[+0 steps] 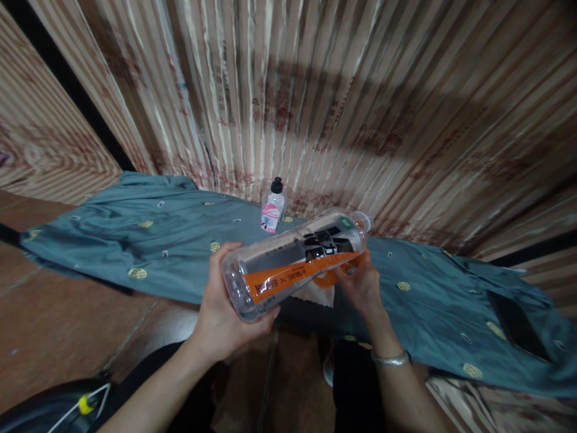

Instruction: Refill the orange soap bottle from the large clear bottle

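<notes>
A large clear plastic bottle (293, 264) with an orange and black label lies tilted in the air, its base to the left and its neck up to the right. My left hand (225, 313) is wrapped round the base end, thumb underneath. Beneath the neck end, my right hand (363, 282) grips the bottle's side, with some fingers hidden behind it. Something orange and curved (327, 278) shows under the bottle by my right fingers; what it is I cannot make out. A white cloth or tissue (318, 293) shows partly below the bottle.
A small pump-top bottle (272, 207) with a pink label stands behind, on a bench covered with green patterned cloth (175, 240). A dark phone (518, 325) lies at the right. Pleated curtains (288, 108) hang behind. Bottom left is a black round object (49, 406).
</notes>
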`<state>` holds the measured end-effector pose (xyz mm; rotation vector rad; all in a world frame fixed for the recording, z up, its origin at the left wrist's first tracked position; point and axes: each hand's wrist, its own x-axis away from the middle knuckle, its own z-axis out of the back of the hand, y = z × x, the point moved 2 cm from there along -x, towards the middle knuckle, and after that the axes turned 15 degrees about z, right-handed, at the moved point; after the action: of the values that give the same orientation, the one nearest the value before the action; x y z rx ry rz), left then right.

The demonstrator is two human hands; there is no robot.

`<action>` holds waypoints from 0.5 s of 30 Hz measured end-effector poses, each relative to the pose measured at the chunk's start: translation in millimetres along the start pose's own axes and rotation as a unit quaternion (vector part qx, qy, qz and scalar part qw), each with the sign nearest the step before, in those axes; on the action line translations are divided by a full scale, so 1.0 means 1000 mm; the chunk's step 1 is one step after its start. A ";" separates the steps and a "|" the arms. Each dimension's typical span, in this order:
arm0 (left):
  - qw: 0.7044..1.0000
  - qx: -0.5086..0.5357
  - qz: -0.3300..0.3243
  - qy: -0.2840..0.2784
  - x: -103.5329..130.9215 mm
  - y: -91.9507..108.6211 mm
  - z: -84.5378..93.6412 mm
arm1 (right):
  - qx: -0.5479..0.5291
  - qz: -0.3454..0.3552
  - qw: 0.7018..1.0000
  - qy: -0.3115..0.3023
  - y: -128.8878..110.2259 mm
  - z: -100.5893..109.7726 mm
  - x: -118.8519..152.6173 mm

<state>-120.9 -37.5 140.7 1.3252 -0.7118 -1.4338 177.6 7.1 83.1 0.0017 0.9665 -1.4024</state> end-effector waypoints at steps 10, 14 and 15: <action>1.000 -0.003 0.001 0.001 0.000 0.001 0.001 | 0.005 -0.002 1.000 -0.006 -0.005 0.002 -0.001; 1.000 0.005 0.010 0.004 0.000 0.002 0.000 | 0.005 0.000 1.000 -0.003 -0.004 0.002 0.000; 1.000 0.006 0.011 0.003 0.000 0.002 0.000 | 0.005 0.001 1.000 -0.002 -0.003 0.001 0.000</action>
<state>-120.7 -38.1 142.8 1.3269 -0.7296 -1.4092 175.6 5.8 86.0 0.0076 0.9552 -1.4057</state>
